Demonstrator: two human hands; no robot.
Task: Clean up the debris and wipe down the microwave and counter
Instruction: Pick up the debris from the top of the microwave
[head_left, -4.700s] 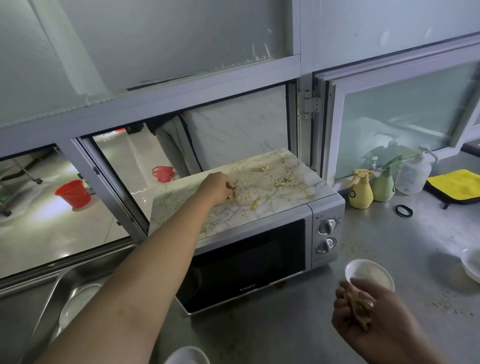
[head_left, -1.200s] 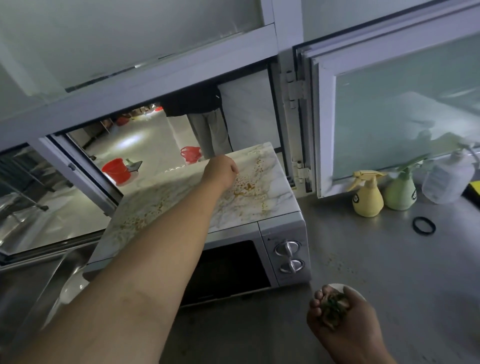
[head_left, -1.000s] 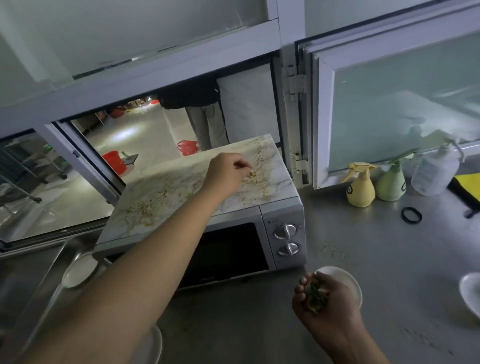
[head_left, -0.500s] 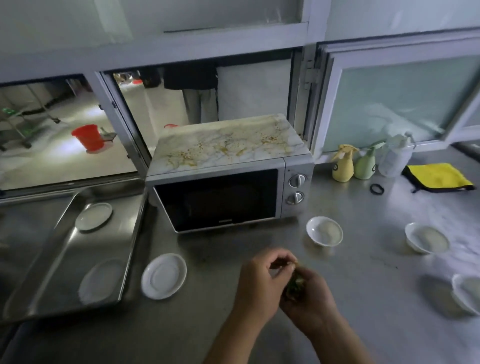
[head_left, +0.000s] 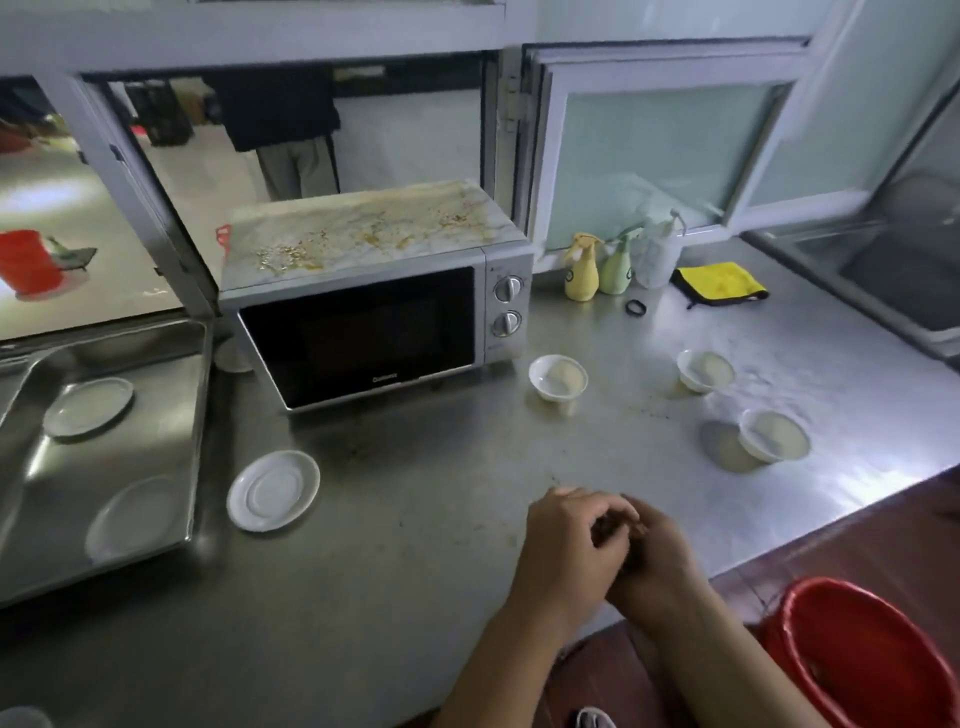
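both hands meet over the near edge of the worktop (head_left: 415, 597): the right hand (head_left: 657, 545) is cupped round a dark clump of debris (head_left: 613, 527), and the left hand (head_left: 563, 540) curls over it, fingertips pressing scraps in, likely to keep bits from dropping before they reach the red bucket (head_left: 862, 660) on the floor just right. what the bucket holds is unclear. the microwave (head_left: 374, 312) top carries yellow-brown smears and crumbs. three white bowls (head_left: 557, 376) sit apart, with pale contents. the steel tray (head_left: 104, 467) holds two saucers; a third saucer (head_left: 272, 491) lies beside it.
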